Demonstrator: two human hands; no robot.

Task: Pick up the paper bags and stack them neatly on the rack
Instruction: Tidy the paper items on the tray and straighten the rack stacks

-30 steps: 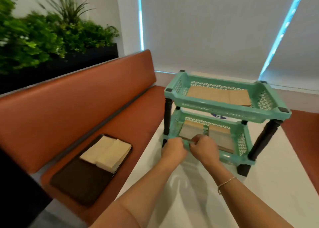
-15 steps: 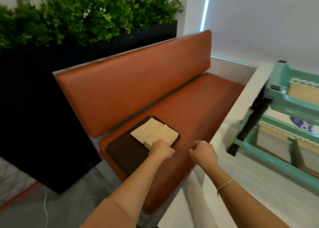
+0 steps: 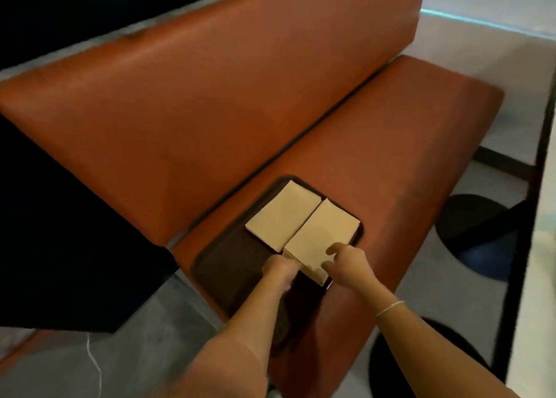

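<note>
Two flat stacks of brown paper bags lie side by side on a dark tray on the orange bench seat. The left stack is untouched. My left hand has its fingers curled against the near-left corner of the right stack; whether it grips the bags is hidden. My right hand hovers at that stack's near-right edge, fingers loosely curled with thumb and forefinger apart, holding nothing. The rack is out of view.
The orange bench has a tall padded backrest behind the tray. A white table edge runs down the right side, with black round table bases on the floor beneath. Grey floor lies at the lower left.
My view swung left from the teal rack down to the bench. Both hands left the rack's lower shelf and came to the right stack of bags on the tray.
</note>
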